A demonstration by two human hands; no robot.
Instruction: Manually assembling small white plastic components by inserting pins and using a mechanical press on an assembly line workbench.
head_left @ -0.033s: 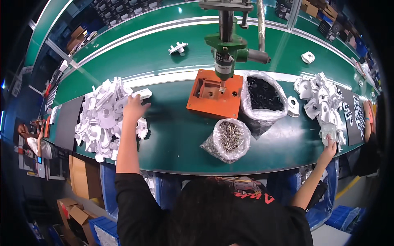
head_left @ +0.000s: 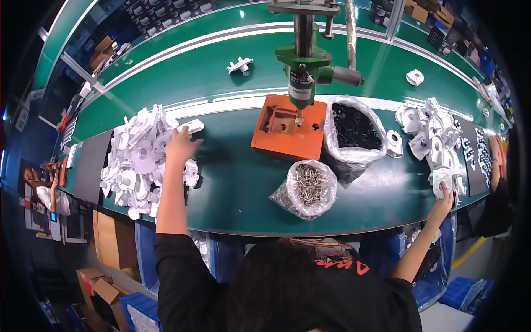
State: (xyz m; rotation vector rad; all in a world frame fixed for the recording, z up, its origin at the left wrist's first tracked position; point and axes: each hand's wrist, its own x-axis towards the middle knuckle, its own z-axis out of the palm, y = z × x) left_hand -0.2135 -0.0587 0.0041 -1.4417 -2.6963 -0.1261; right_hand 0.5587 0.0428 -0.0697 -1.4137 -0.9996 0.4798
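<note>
My left hand reaches to the right side of a large heap of white plastic parts. Its fingers are spread, and the fingertips are beside a white plastic part at the heap's edge; whether they touch it I cannot tell. At the far right, my right hand is closed on a white plastic part, by the near end of a second pile of such parts. Between my hands stands a green press, its tip above an orange fixture block.
A clear bag of small metal pins stands in front of the block. Right of the block is a bag of black parts, with a white part beside it. Loose white parts lie on the green belt behind. Other people work at both sides.
</note>
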